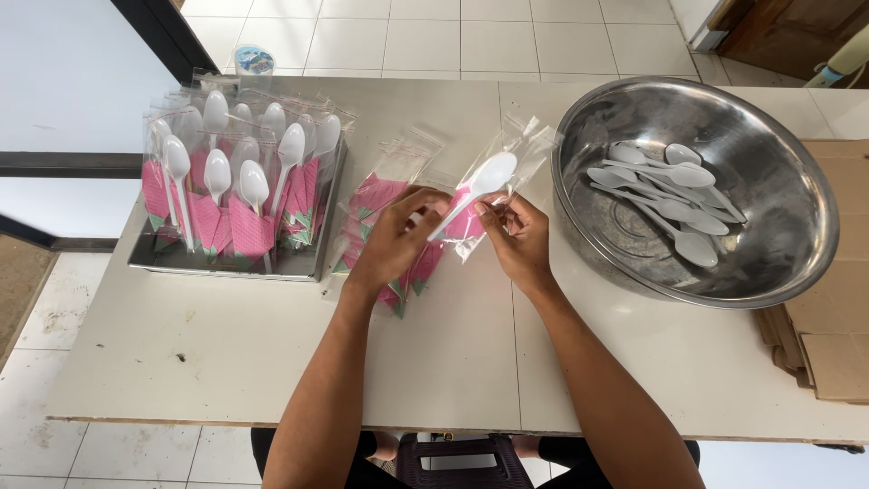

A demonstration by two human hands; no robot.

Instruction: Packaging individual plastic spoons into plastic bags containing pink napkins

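Observation:
Both of my hands hold one clear plastic sleeve [511,158] with a pink folded napkin inside, above the white table. A white plastic spoon [480,184] sits partly in that sleeve, bowl up. My left hand [398,237] pinches the spoon's handle and the sleeve's lower end. My right hand [514,235] grips the sleeve's right edge. Under my hands lies a pile of clear sleeves with pink napkins [385,195].
A metal tray [226,264] at the left holds several packed sleeves, each with a spoon and pink napkin. A big steel bowl [778,263] at the right holds several loose white spoons. Flat cardboard [833,344] lies at the far right. A small cup [254,62] stands at the back.

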